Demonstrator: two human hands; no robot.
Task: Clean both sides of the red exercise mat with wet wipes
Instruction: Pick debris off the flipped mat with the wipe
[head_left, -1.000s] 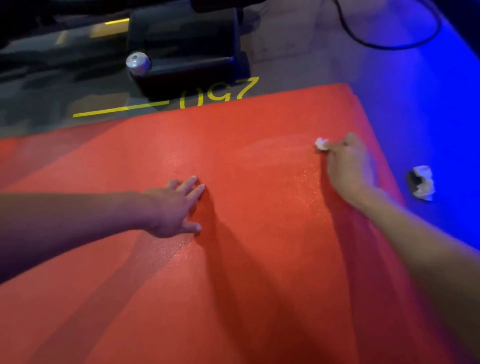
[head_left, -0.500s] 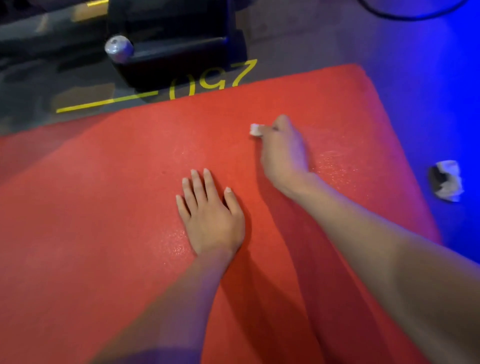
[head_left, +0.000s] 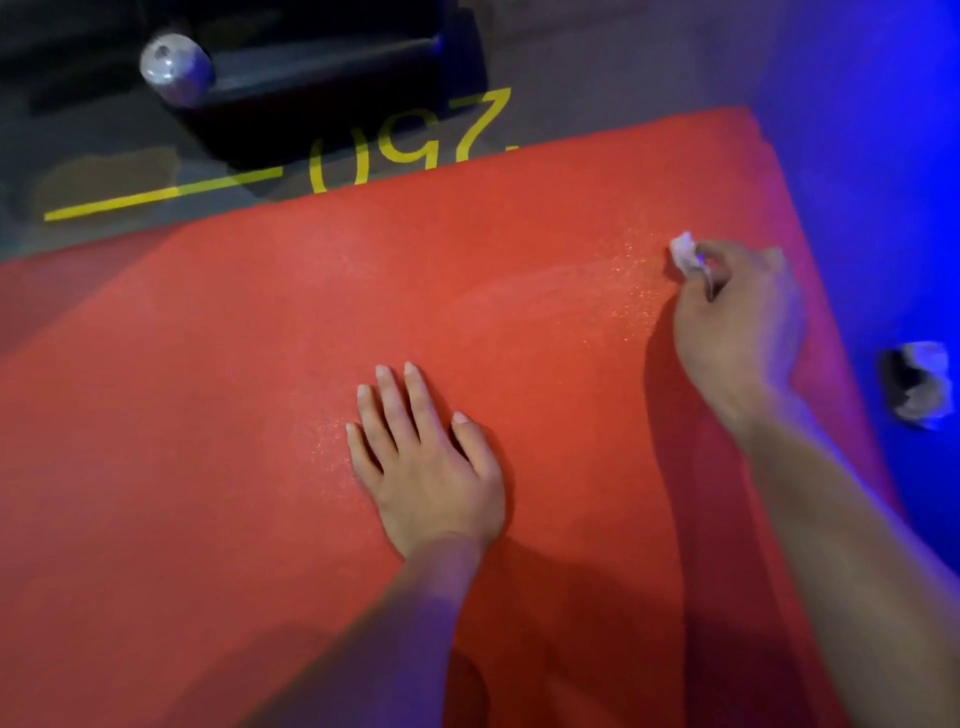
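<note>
My left hand (head_left: 431, 483) lies flat on the red mat (head_left: 208, 415), fingers straight and palm down, near its middle. My right hand (head_left: 737, 332) is curled around a small white wipe (head_left: 684, 252), pinching it against the mat near the far right corner. The mat is spread on the floor (head_left: 597, 62). Beyond its far edge, yellow paint on the floor shows a line and upside-down figures reading roughly "097". A crumpled wipe (head_left: 919, 384) lies on the floor just right of the mat.
</note>
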